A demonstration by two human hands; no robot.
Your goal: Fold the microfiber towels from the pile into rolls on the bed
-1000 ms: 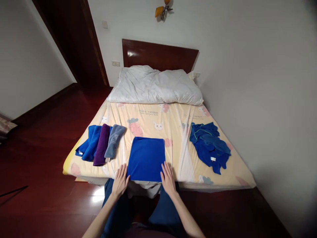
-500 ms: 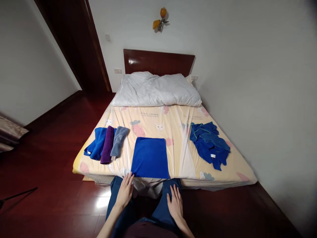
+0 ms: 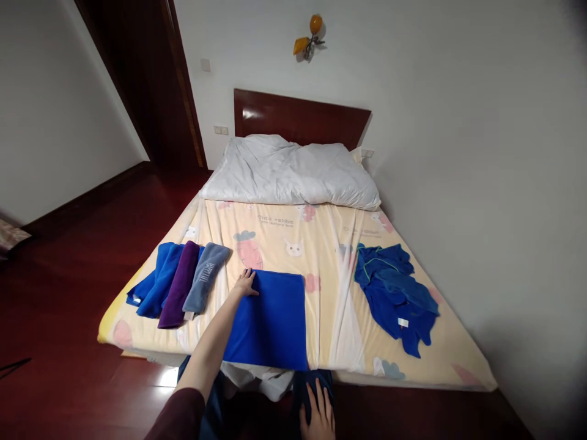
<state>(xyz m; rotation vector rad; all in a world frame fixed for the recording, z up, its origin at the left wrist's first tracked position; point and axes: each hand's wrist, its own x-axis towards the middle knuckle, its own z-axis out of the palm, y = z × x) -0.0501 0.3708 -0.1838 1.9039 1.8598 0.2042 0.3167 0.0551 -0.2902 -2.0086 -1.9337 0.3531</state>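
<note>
A blue towel [image 3: 275,321] lies spread flat at the front edge of the bed, close to my knees. My left hand [image 3: 246,283] is at its far left corner, fingers apart, touching the cloth there. With fingers stretched out, my right hand [image 3: 320,412] rests on my right knee, just below the towel's near edge. To the left lie rolled towels side by side: a grey one [image 3: 206,278] with white lettering, a purple one [image 3: 180,286] and blue ones [image 3: 158,281]. At the right is a crumpled heap of blue cloths [image 3: 397,293] with a white tag.
The bed [image 3: 284,238] has a cream sheet with rabbit and carrot prints. A grey-white quilt [image 3: 293,174] is bunched before the dark wooden headboard [image 3: 298,116]. A white wall [image 3: 481,183] runs along the right; dark red floor [image 3: 68,275] lies on the left.
My left hand has moved from the towel's near left corner up to its far left corner. My right hand stays on my knee. The view has shifted slightly closer to the bed.
</note>
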